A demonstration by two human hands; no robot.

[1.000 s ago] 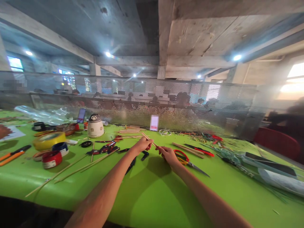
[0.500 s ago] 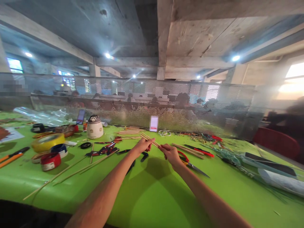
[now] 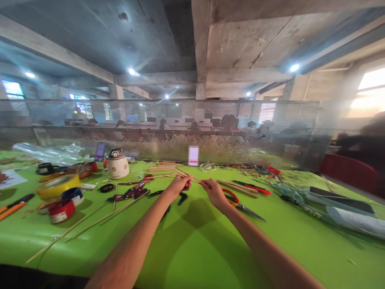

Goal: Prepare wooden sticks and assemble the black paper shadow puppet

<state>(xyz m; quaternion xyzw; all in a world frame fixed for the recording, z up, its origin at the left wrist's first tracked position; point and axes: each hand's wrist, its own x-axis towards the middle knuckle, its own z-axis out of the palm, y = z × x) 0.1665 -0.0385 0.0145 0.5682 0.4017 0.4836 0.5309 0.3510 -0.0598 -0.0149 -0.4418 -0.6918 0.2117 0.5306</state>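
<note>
At the centre of the frame we found the thin wooden sticks (image 3: 196,180) slanting between the two hands, raised over the surface (image 3: 192,249). The fingers of the left hand (image 3: 179,186) gripped them partway along; those of the right hand (image 3: 215,192) pinched the near ends. We could not count the sticks. Compared with a second earlier, the hands stood slightly farther apart, baring more stick; we took this as a shift of grip, with nothing yet set down. Green surface, cluttered: scissors (image 3: 240,205) right of centre, just below a sheaf of loose sticks (image 3: 240,189); yellow tape roll (image 3: 57,186) and red tape roll (image 3: 61,210) at left. Behind, a perforated metal screen (image 3: 168,116); overhead, bare concrete ceiling (image 3: 150,32).
</note>
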